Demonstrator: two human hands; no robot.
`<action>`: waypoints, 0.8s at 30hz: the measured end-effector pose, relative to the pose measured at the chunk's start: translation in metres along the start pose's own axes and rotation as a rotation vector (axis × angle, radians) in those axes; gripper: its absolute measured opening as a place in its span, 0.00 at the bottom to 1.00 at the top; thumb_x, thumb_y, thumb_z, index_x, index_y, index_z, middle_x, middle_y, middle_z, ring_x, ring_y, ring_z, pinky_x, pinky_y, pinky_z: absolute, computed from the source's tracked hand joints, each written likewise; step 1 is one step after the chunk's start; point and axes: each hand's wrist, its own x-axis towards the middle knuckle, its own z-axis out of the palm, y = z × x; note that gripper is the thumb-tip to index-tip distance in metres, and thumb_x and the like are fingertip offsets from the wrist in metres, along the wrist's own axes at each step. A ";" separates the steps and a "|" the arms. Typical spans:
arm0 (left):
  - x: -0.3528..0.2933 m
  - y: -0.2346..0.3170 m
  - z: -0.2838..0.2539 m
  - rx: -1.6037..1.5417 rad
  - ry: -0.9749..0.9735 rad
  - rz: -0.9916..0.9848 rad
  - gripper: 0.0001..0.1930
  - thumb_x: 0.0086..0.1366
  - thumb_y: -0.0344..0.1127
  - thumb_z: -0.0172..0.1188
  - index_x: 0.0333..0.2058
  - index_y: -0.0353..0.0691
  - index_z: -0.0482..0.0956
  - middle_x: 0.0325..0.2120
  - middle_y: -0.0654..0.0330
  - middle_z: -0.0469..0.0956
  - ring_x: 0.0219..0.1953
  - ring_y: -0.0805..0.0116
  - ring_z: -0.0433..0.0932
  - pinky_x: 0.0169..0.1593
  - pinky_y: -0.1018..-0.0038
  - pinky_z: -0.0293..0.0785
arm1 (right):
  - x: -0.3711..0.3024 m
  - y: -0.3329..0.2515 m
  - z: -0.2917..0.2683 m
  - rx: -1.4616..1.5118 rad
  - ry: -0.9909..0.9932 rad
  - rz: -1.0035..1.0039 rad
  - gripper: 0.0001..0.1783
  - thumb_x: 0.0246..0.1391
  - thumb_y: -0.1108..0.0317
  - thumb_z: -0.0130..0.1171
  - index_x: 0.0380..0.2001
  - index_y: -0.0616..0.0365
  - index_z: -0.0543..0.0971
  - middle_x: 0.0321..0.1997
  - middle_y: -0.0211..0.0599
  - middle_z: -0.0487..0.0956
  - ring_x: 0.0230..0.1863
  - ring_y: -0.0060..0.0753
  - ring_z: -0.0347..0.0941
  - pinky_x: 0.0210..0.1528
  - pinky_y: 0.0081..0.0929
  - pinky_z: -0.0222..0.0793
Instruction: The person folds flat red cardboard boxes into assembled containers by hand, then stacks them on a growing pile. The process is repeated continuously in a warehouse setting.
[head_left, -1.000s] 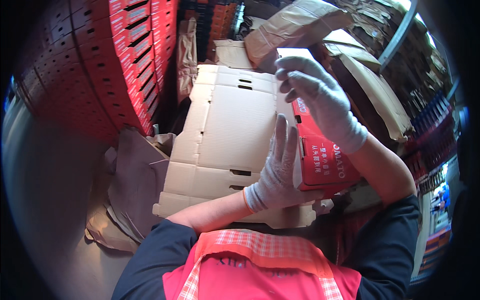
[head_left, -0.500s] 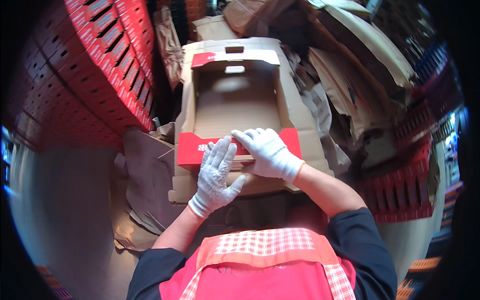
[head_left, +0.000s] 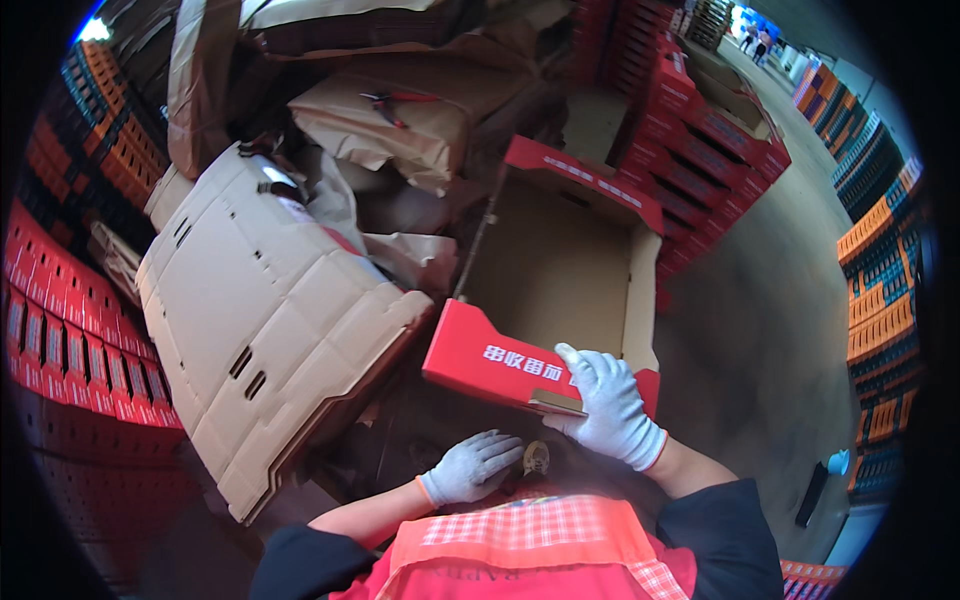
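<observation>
Off the blank sheets and round to the person's right, the open-topped cardboard box, red outside and brown inside [head_left: 560, 275], has moved since half a second ago, when it sat on them with both hands at its near panel. In the head view, the white-gloved right hand [head_left: 605, 405] alone now grasps that panel, fingers over its upper edge. The white-gloved left hand [head_left: 473, 466] has come away and holds nothing, its fingers loosely extended near the apron. The box is beside the pile of flat tan cardboard blanks [head_left: 270, 320] and before the tall stack of red cardboard boxes [head_left: 700, 140]; whether it touches that stack cannot be told. With its walls standing, the box looks formed, and the change suggests that the work has turned from shaping it to shifting it.
</observation>
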 end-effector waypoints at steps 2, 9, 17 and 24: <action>0.037 -0.027 0.056 0.017 0.001 0.052 0.24 0.56 0.32 0.63 0.53 0.35 0.74 0.50 0.47 0.77 0.52 0.49 0.77 0.58 0.58 0.73 | -0.029 0.046 0.010 -0.010 -0.034 0.136 0.53 0.35 0.51 0.76 0.64 0.60 0.65 0.52 0.44 0.74 0.50 0.46 0.72 0.52 0.42 0.65; 0.140 -0.123 0.186 0.054 -0.361 -0.083 0.17 0.59 0.34 0.55 0.47 0.38 0.76 0.42 0.49 0.79 0.43 0.49 0.79 0.48 0.57 0.75 | -0.070 0.166 0.087 -0.086 -0.085 0.360 0.54 0.34 0.47 0.76 0.64 0.56 0.65 0.53 0.43 0.74 0.52 0.47 0.71 0.53 0.43 0.66; 0.125 -0.162 0.224 0.241 -0.498 -0.012 0.24 0.57 0.37 0.56 0.52 0.33 0.75 0.53 0.46 0.75 0.57 0.49 0.73 0.63 0.58 0.66 | -0.063 0.221 0.140 -0.138 -0.174 0.465 0.53 0.37 0.43 0.74 0.65 0.52 0.64 0.53 0.41 0.75 0.52 0.46 0.72 0.52 0.43 0.68; 0.127 -0.173 0.250 0.380 -0.385 0.034 0.23 0.58 0.38 0.55 0.50 0.31 0.76 0.55 0.39 0.72 0.58 0.43 0.71 0.66 0.53 0.61 | -0.044 0.218 0.170 -0.092 -0.187 0.524 0.53 0.35 0.46 0.75 0.64 0.53 0.64 0.52 0.44 0.75 0.52 0.50 0.73 0.54 0.45 0.69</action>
